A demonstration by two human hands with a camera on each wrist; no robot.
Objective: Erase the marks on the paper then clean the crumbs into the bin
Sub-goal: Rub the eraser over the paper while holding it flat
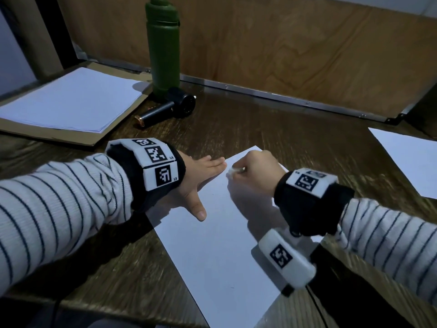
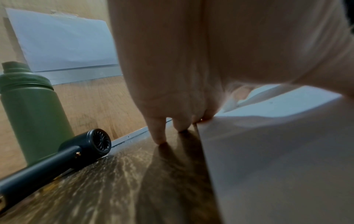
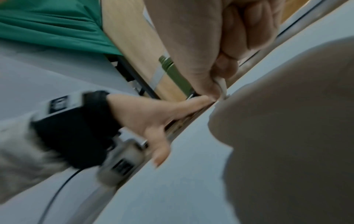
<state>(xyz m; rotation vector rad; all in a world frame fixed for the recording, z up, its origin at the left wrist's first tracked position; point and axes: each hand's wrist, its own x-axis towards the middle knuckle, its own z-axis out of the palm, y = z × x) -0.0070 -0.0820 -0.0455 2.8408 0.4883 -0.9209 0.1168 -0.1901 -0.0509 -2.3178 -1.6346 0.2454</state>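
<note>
A white sheet of paper (image 1: pixel 217 245) lies angled on the dark wooden table (image 1: pixel 236 119). My left hand (image 1: pixel 201 176) lies flat with straight fingers across the sheet's left edge, thumb spread onto the paper. My right hand (image 1: pixel 250 171) is curled and pinches a small white eraser (image 1: pixel 233 171) against the paper near its far corner, just beyond the left fingertips. In the right wrist view the eraser (image 3: pixel 222 86) shows below the curled fingers, touching the sheet (image 3: pixel 172 189). A few tiny dark specks dot the paper. No bin is in view.
A green bottle (image 1: pixel 163 48) stands at the back, with a small black handheld fan (image 1: pixel 175 107) lying beside it. A stack of white paper on cardboard (image 1: pixel 68 102) sits at the far left. Another white sheet (image 1: pixel 411 159) lies at the right. A wooden panel backs the table.
</note>
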